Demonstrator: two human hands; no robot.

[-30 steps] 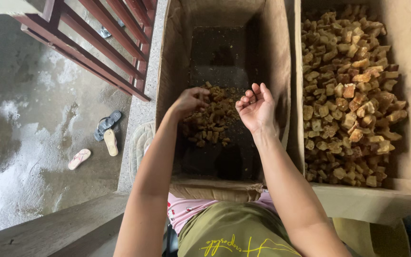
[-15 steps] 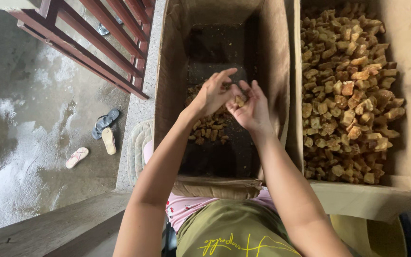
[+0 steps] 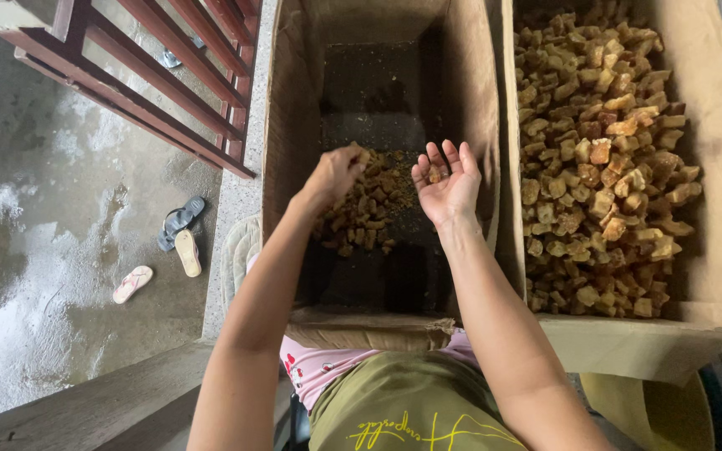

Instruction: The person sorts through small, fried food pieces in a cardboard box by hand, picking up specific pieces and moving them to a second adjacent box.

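- The left hand [image 3: 334, 174], centre of the frame, is curled loosely around a few small brown chunks, knuckles up, over the tall, nearly empty cardboard box [image 3: 290, 125].
- The right hand [image 3: 447, 182], just right of it, lies palm up with fingers spread, one small brown chunk [image 3: 435, 174] resting on the palm.
- A low pile of the same brown chunks [image 3: 365, 209] sits on that box's dark floor, below both hands.
- The second cardboard box [image 3: 712, 150], at the right, is packed with golden-brown chunks [image 3: 603, 159].
- Sandals [image 3: 179, 235] lie on wet concrete at the left.
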